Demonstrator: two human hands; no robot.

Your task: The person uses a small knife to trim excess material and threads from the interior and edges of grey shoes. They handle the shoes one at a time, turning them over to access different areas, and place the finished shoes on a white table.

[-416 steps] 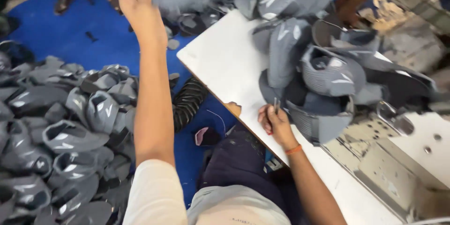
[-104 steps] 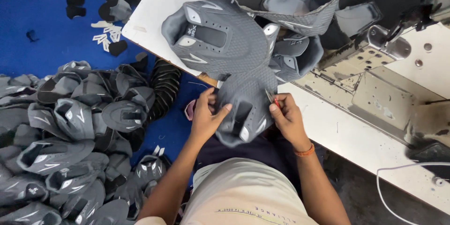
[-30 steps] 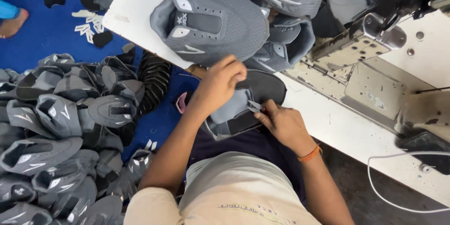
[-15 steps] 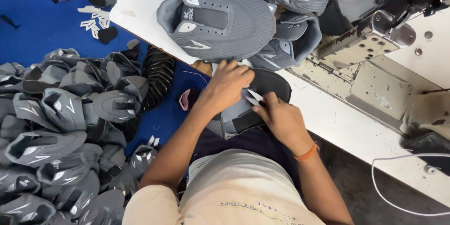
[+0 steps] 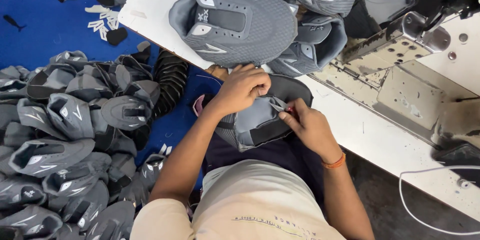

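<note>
Trimming a grey shoe upper at the surface edge: left hand pinching it, right hand closed on small snips; stacked uppers beyond, floor pile left of it.

A grey shoe upper with a dark lining and black trim lies at the near edge of the white table, partly hanging over the person's lap, inner side up and folded open. Small snips touch its upper edge, their blades pointing left.
</note>
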